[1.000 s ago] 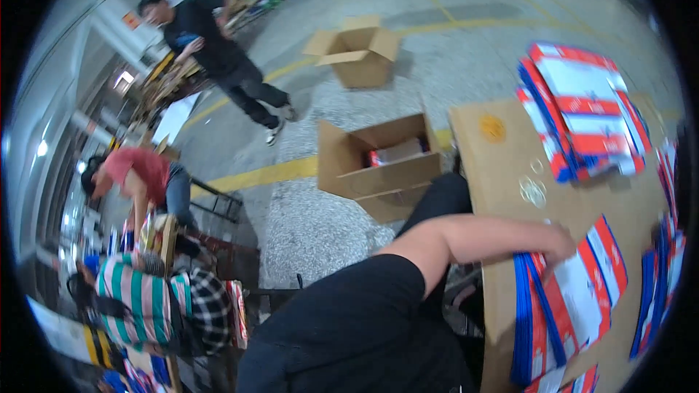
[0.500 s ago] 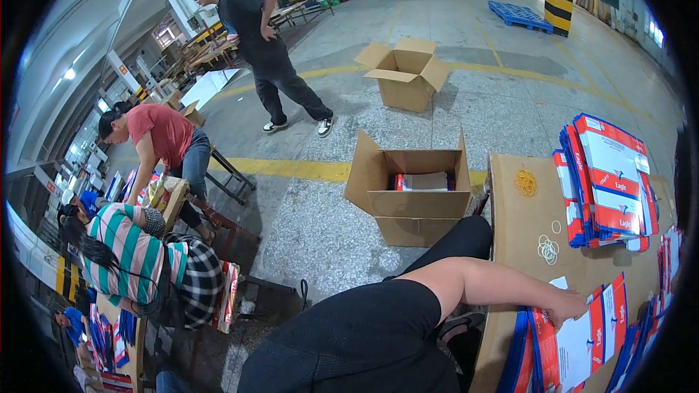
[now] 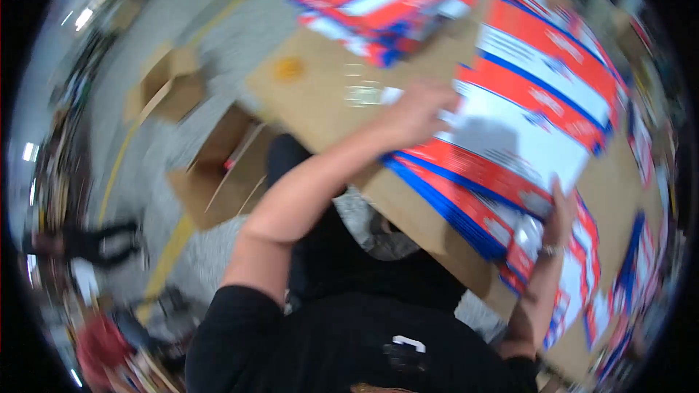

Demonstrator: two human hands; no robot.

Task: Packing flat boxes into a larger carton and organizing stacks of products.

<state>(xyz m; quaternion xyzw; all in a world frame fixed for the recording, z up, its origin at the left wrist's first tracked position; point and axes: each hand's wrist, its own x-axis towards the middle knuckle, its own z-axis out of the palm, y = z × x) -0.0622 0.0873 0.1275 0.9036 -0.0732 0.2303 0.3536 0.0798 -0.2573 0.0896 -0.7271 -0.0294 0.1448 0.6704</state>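
Flat red, white and blue printed cartons lie on the brown table (image 3: 328,120) in front of me. My left hand (image 3: 419,113) is at the left edge of a printed carton (image 3: 510,127), its fingers curled in on that edge. At the carton's near right corner, my right hand (image 3: 559,218) grips it, with one finger stretched along the surface. Beneath it is a fanned stack of cartons (image 3: 459,211) with blue edges. Motion blur softens the fingers of both hands.
Another carton stack (image 3: 378,0) sits at the table's far side, near yellow rubber bands (image 3: 287,68) and pale bands (image 3: 362,94). Left of the table stand two open cardboard boxes, one near (image 3: 226,167) and one farther (image 3: 167,87). A person in red (image 3: 105,349) is at lower left.
My view has swung to the right, toward the table. Both hands now show at a carton; before, only my left arm was clearly seen, its hand on the near stack.
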